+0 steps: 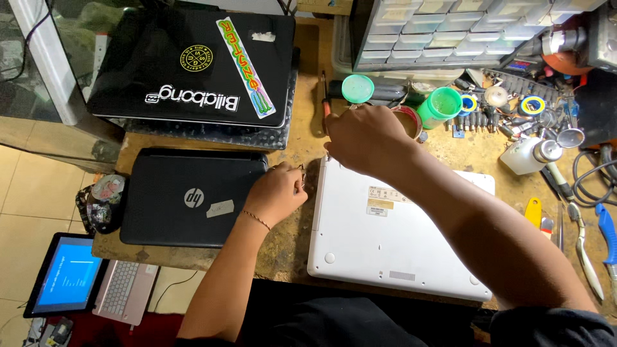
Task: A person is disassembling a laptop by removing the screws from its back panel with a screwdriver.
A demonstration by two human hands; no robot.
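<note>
White laptop (pixel 392 238) lies bottom up on the bench (pixel 292 247), lid shut, its underside with rubber feet and a vent slot facing the camera. The right hand (pixel 366 138) sits curled at its far left corner, fingers closed as if pinching something small there; what it pinches is hidden under the knuckles. The left hand (pixel 276 193) rests closed just beside the left edge of the same machine, a thin metal tool or pin seeming to show between its fingers.

By the look of it, the shell is thin, stiff plastic: light enough for one hand, smooth and rather slippery, and likely to crack if levered hard at the seam, so the long edges or both corners are the safer hold.

Beyond the right hand stands a green cup (pixel 440 106), contents unclear, with a round green lid (pixel 357 88) near it. A drawer cabinet (pixel 450 29) stands behind them. A black laptop (pixel 193 196) lies left of the left hand.
</note>
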